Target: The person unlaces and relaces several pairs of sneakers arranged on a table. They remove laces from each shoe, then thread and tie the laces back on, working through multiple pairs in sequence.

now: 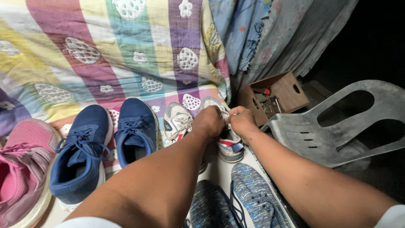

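At frame centre, left hand (pixel 209 121) and right hand (pixel 240 119) both pinch the laces of a white mesh trainer (pixel 225 137); uneven pulling risks a slipped knot.

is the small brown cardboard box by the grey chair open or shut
Open. The brown box lies tipped toward the camera, its inside showing small tools and a red item.

A bed under a pastel checked quilt (pixel 139 46) carries pink trainers (pixel 21 169), navy lace-up trainers (pixel 84 156) and white-grey trainers (pixel 177 122) along its near edge.
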